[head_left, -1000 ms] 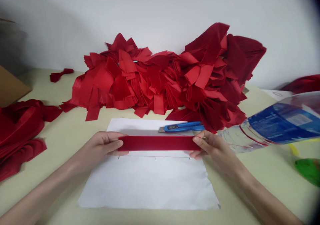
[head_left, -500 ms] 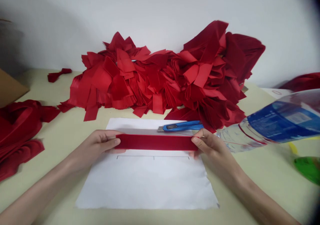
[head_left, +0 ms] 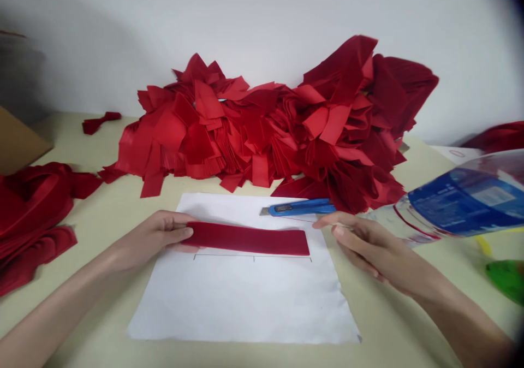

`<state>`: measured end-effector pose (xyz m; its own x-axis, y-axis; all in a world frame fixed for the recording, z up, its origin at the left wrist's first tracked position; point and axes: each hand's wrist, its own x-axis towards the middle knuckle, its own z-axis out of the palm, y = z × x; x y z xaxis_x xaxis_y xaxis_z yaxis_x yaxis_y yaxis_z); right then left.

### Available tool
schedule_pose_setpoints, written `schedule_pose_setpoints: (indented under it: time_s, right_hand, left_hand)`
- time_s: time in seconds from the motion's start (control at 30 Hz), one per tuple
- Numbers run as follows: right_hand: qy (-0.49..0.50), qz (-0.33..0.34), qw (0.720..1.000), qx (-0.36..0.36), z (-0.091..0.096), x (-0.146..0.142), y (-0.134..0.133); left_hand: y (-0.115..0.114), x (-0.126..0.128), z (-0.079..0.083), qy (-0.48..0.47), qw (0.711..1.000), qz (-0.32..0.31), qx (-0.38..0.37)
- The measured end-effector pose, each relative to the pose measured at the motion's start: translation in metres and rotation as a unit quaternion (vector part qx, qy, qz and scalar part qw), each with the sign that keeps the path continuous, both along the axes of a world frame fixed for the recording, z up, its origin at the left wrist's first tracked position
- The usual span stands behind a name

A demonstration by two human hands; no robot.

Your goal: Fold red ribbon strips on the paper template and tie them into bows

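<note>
My left hand (head_left: 166,234) pinches the left end of a dark red ribbon strip (head_left: 249,239) between thumb and fingers. The strip stretches rightward over a white paper sheet (head_left: 245,308), and its free right end droops slightly near a ruled line (head_left: 254,256) with short tick marks. My right hand (head_left: 364,242) is just right of that end, apart from it, index finger extended and thumb separated. Behind the strip lies a blue box cutter (head_left: 301,207) with its blade tip out to the left, its right end near my right fingers.
A big heap of red ribbon pieces (head_left: 262,133) lies along the wall. More red ribbon (head_left: 33,209) is at the left, near a cardboard box (head_left: 20,144). A plastic bottle with a blue label (head_left: 462,199) lies at the right, beside a green object (head_left: 507,280).
My right hand has let go of the strip's right end and moved slightly right. That end has dropped toward the paper, while my left hand keeps its hold.
</note>
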<state>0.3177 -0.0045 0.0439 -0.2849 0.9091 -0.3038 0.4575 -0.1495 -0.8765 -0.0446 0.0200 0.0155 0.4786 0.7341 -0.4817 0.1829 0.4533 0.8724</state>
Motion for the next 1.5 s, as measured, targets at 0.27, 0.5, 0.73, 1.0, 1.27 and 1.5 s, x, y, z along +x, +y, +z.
schedule_pose_setpoints:
  time_s: [0.27,0.5,0.73,1.0,1.27,1.5]
  right_hand:
    - [-0.090,0.063,0.980,0.168,0.003,-0.074,-0.022]
    - [-0.092,0.114,0.965,0.216,0.005,-0.110,-0.025]
    - [0.118,0.037,0.980,0.156,0.036,-0.037,-0.009]
    - [-0.011,0.161,0.987,0.007,0.025,0.035,-0.004]
    - [-0.084,0.204,0.975,-0.003,0.018,0.011,-0.010]
    - [-0.105,0.183,0.977,0.019,0.007,0.000,-0.003]
  left_hand:
    - [-0.029,0.042,0.006,0.014,1.000,-0.001,0.026]
    - [-0.041,0.050,0.012,-0.008,0.998,0.003,0.060]
    - [-0.020,0.002,0.028,-0.081,0.980,0.073,0.169]
    - [-0.008,-0.013,0.034,-0.008,0.971,-0.042,0.234]
    - [-0.032,0.029,0.027,0.165,0.931,-0.157,0.286]
    - [-0.050,0.044,0.007,0.268,0.836,-0.208,0.430]
